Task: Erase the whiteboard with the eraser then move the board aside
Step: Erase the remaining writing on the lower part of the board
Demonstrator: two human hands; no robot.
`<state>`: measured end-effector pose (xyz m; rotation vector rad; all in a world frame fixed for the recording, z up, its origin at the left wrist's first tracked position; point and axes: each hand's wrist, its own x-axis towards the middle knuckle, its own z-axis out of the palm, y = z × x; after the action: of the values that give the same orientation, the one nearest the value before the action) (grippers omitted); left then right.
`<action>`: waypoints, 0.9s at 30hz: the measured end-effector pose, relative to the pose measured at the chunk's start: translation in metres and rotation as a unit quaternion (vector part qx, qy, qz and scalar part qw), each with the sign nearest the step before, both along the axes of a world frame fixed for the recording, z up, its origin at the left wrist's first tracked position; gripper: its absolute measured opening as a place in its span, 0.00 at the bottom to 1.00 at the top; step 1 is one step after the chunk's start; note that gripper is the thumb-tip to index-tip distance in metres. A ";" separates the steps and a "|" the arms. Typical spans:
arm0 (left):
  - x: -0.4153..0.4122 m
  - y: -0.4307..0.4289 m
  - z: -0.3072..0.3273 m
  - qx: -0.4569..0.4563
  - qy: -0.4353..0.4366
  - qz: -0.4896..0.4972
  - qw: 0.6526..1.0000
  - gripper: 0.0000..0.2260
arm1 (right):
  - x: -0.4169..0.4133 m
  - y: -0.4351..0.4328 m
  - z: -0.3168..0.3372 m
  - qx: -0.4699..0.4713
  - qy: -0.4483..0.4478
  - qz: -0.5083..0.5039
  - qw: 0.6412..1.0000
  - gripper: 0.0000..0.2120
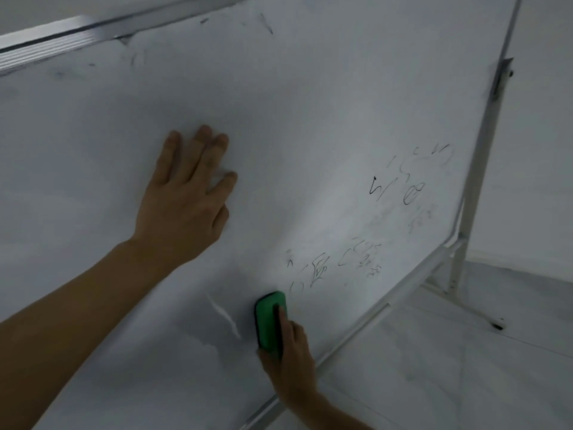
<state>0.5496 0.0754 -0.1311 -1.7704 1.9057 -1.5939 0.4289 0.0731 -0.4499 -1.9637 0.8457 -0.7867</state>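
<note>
Right hand (291,361) gripping green eraser (269,321) against whiteboard (310,103), left hand (183,200) flat above

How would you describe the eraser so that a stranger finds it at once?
A large whiteboard on a metal stand fills most of the view. Near its lower edge, just below the faint black scribbles, the right hand holds a small oblong eraser against the board. It is the only green thing here.

Down at the lower right there's pale floor (465,367), faint tile seams crossing it. A small dark blob (498,325) sits on it, too blurred to identify. Plain white wall (545,150) rises behind.
</note>
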 end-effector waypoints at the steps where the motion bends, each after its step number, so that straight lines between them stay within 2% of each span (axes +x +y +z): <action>1: 0.001 -0.001 0.000 -0.002 -0.003 0.000 1.000 0.15 | -0.001 -0.022 0.005 -0.005 -0.008 -0.028 1.000 0.43; 4: 0.009 -0.004 -0.005 -0.002 -0.006 -0.001 1.000 0.15 | -0.001 -0.101 0.034 0.067 -0.080 -0.172 0.980 0.40; 6: 0.013 -0.007 -0.010 -0.008 -0.004 0.002 1.000 0.15 | 0.005 -0.132 0.051 0.085 -0.107 -0.229 0.964 0.40; 8: 0.015 -0.012 -0.013 -0.017 0.000 0.002 1.000 0.15 | 0.012 -0.122 0.056 0.035 -0.100 -0.206 0.973 0.39; 11: 0.020 -0.016 -0.015 -0.031 -0.001 -0.001 1.000 0.15 | 0.013 -0.067 0.025 -0.095 -0.057 -0.067 0.992 0.41; 14: 0.025 -0.014 -0.014 -0.026 0.001 0.002 1.000 0.16 | 0.003 -0.060 -0.011 -0.175 0.002 0.012 0.985 0.48; 16: 0.031 -0.010 -0.012 -0.017 0.007 0.013 1.000 0.16 | 0.003 -0.088 -0.001 -0.142 -0.004 -0.036 0.989 0.45; 18: 0.036 -0.007 -0.013 -0.011 0.015 0.020 1.000 0.17 | 0.004 -0.123 0.028 -0.064 -0.044 -0.118 0.990 0.41; 21: 0.043 -0.003 -0.018 -0.008 0.023 0.031 0.999 0.17 | 0.019 -0.152 0.065 0.018 -0.092 -0.210 0.973 0.40; 23: 0.044 -0.006 -0.017 -0.008 0.029 0.029 0.999 0.18 | 0.026 -0.138 0.074 0.001 -0.082 -0.182 0.980 0.41; 27: 0.044 -0.019 0.005 -0.024 0.024 0.008 0.999 0.17 | 0.017 -0.097 0.039 -0.056 0.043 -0.039 0.997 0.41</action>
<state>0.5935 0.0561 -0.1261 -1.8539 1.8853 -1.6198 0.4456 -0.0240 -0.4111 -2.0870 0.9528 -0.8146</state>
